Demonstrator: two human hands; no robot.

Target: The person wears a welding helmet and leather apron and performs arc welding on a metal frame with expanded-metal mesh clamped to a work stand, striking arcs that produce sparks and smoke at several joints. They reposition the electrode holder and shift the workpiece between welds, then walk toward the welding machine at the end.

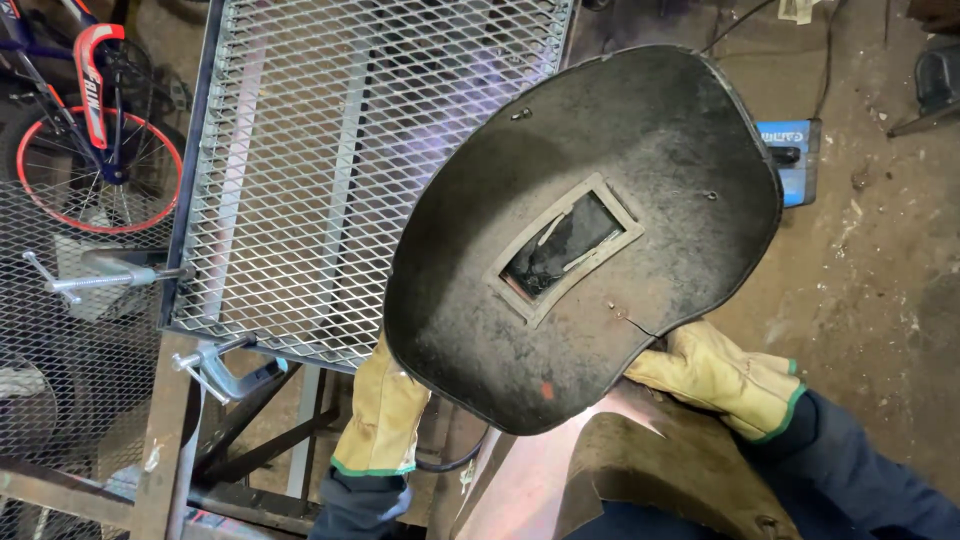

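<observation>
A black hand-held welding shield (600,230) with a small rectangular dark window (565,248) fills the middle of the view. My right hand (720,380), in a yellow leather glove, grips the shield's lower right edge. My left hand (385,415), also in a yellow glove, reaches up under the shield's lower left edge. Its fingers are hidden behind the shield, so what it holds cannot be seen. A black cable (450,465) loops just right of that glove. Purple-white light glows on the mesh beside the shield.
An expanded-metal mesh panel (300,150) in a steel frame lies ahead, held by two screw clamps (100,278) (225,375). A bicycle with a red wheel (90,170) stands at the left. A blue welding machine (790,160) sits on the concrete floor at the right. A brown leather apron (650,470) covers my lap.
</observation>
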